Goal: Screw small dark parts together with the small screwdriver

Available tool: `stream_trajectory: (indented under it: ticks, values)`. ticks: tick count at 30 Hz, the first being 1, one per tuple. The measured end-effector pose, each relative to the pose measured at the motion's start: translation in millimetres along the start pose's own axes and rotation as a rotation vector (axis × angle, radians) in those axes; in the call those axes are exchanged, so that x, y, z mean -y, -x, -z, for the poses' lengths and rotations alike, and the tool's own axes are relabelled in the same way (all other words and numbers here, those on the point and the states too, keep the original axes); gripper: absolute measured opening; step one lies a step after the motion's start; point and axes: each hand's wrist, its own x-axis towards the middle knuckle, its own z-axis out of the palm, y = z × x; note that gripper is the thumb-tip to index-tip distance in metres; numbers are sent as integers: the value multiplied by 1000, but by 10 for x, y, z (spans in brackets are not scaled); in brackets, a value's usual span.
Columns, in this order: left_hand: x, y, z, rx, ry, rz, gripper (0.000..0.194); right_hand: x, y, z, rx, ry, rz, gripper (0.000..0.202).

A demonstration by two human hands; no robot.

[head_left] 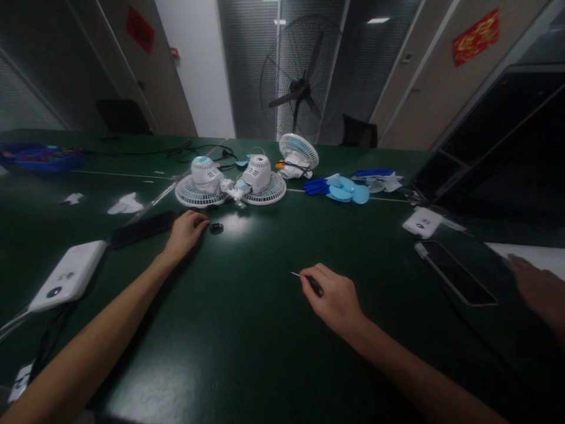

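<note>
My right hand (329,294) is closed around a small screwdriver (314,285), whose thin metal tip points left above the green table (247,330). Farther left, my left hand (186,232) rests on the table with its fingers drawn together; what they hold, if anything, is hidden. Just right of those fingertips lies a small black part (216,227). Behind it, two white fans (200,191) (265,189) lie on their round grilles, close together. A third white fan (298,154) leans with its grille up at the back.
Light-blue fan blades (348,189) and blue gloves (316,186) lie behind my right hand. A phone (459,272) and another person's hand (534,285) are at the right. A white power bank (69,275) and a dark flat object (143,228) are at the left.
</note>
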Motion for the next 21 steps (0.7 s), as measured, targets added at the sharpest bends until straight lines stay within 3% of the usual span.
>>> stream_trajectory:
  ticks: [7, 12, 16, 21]
  values:
    - [-120, 29, 30, -62, 99, 72, 40, -21, 0, -10, -14, 14, 17, 19]
    - [-240, 54, 40, -8, 144, 79, 41, -14, 3, -13, -16, -11, -5, 18]
    - [-227, 61, 35, 39, 151, 58, 40, -17, 6, -26, -14, -36, 2, 17]
    - [-226, 63, 58, 6, 181, 91, 40, -17, 7, -24, -15, -13, 3, 17]
